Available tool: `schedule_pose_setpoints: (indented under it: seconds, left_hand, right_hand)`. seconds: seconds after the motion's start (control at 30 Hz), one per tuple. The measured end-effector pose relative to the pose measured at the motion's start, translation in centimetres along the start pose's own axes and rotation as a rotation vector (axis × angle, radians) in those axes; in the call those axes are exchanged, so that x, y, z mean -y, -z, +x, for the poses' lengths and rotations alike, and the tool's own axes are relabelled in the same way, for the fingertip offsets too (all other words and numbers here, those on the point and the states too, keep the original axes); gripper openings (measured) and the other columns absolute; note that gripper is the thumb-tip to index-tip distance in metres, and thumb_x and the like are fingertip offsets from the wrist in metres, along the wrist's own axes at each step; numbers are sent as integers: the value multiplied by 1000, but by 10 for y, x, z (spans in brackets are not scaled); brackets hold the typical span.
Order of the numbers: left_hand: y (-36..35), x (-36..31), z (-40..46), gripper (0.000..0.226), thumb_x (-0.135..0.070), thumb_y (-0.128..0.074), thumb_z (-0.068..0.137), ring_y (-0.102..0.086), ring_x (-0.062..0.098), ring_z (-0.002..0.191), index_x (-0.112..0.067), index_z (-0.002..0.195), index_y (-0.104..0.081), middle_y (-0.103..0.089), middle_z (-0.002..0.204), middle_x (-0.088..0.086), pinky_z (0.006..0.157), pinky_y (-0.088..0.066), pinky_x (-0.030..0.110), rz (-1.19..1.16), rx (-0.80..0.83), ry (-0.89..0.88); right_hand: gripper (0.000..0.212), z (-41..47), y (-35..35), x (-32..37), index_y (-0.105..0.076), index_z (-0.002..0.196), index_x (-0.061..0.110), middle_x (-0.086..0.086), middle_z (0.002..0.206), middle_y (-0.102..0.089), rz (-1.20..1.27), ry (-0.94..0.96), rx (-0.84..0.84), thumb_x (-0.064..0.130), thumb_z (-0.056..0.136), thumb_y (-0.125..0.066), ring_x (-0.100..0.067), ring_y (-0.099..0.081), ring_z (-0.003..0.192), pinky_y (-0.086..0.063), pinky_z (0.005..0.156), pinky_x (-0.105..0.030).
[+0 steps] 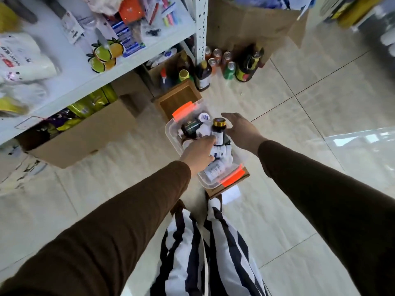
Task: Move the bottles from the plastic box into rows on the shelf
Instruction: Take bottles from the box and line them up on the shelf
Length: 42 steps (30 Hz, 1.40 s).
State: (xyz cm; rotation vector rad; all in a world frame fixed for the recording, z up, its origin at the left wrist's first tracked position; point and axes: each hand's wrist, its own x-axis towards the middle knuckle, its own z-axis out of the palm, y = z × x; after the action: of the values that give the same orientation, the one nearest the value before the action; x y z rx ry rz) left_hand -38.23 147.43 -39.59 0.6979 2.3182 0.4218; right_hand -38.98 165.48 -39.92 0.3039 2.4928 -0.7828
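Note:
A clear plastic box [171, 133] with orange latches stands on the floor in front of me, on top of a small wooden box. Several bottles lie in it, white ones [214, 167] and a dark one [190, 127]. My left hand [198, 154] reaches into the box, its fingers closed round the lower part of an upright dark bottle with a gold cap [219, 129]. My right hand [241, 131] hovers just right of that bottle, fingers spread, holding nothing. The white metal shelf [132, 65] is at the upper left, crowded with packets and bags.
Under the shelf sits a cardboard box [85, 137] of shiny packets. An open wooden box [177, 99] stands behind the plastic box. Cans [226, 60] and dark bottles [203, 75] stand on the tiled floor by the shelf post, in front of a large cardboard box [245, 24].

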Motion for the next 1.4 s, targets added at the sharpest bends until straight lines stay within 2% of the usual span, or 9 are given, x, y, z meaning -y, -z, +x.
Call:
schedule_pose_setpoints:
  seconds: [0.13, 0.27, 0.47, 0.57, 0.67, 0.8, 0.97, 1.13, 1.4]
  left_hand:
    - [-28, 0, 11, 58, -16, -63, 90, -51, 29, 125, -9, 142, -39, -51, 138, 13, 103, -42, 41, -8, -61, 42]
    - [-44, 2, 15, 62, -22, -66, 89, -44, 29, 130, -7, 142, -37, -45, 144, 14, 107, -38, 38, -8, -127, 70]
    - [-63, 3, 16, 57, -44, -70, 84, -44, 31, 121, -6, 120, -48, -58, 124, 15, 99, -41, 40, 95, -154, 90]
    - [-67, 2, 19, 66, -55, -66, 83, -42, 31, 125, -6, 123, -50, -54, 128, 15, 105, -37, 39, 231, -132, 110]
    - [-68, 1, 21, 65, -49, -66, 86, -41, 32, 128, -4, 129, -48, -51, 133, 16, 107, -37, 38, 304, -155, 126]
    - [-62, -2, 10, 60, -39, -62, 92, -49, 29, 118, -1, 133, -43, -59, 123, 14, 108, -32, 37, 317, -176, 84]
    - [-28, -5, -22, 54, -31, -69, 87, -51, 30, 113, -9, 130, -44, -59, 120, 16, 94, -47, 40, -223, -233, 151]
    - [45, 1, -57, 54, -33, -75, 83, -63, 12, 107, -29, 129, -48, -63, 122, -6, 92, -53, 35, -844, -225, 252]
    - [176, 31, -152, 58, -38, -80, 71, -66, 12, 108, -24, 121, -55, -69, 118, -4, 97, -49, 32, -1216, -393, 221]
  right_hand:
    - [57, 15, -7, -7, -34, 150, 26, -2, 155, -32, -21, 86, 40, 23, 97, -55, -26, -48, 131, -41, 102, -34]
    - [51, 26, -10, -4, -39, 146, 29, 9, 162, -13, -154, 143, 51, 37, 98, -52, -26, -53, 126, -49, 92, -39]
    - [33, 29, -7, -2, -52, 116, 18, 1, 148, -26, -134, 255, 47, 27, 88, -68, -31, -62, 100, -51, 84, -40]
    - [32, 27, -4, -3, -50, 112, 20, 1, 138, -32, -75, 253, 50, 22, 87, -69, -32, -61, 94, -51, 85, -40]
    - [31, 23, 2, -7, -48, 114, 26, 0, 130, -40, -35, 224, 67, 20, 89, -66, -31, -57, 100, -48, 88, -39]
    - [29, 14, 19, -5, -46, 115, 30, -2, 115, -50, -53, 201, 55, 21, 92, -61, -29, -54, 95, -43, 80, -34]
    - [28, -5, 53, 16, -45, 114, 33, -5, 107, -60, 16, 160, 44, 20, 93, -59, -29, -56, 91, -43, 72, -33]
    - [34, -27, 98, 70, -49, 120, 34, -3, 115, -62, 103, 217, 3, 22, 92, -63, -22, -59, 98, -44, 81, -31]
    - [36, -61, 170, 216, -54, 123, 24, 1, 112, -62, 61, 507, -22, 23, 89, -66, -22, -60, 100, -48, 85, -35]
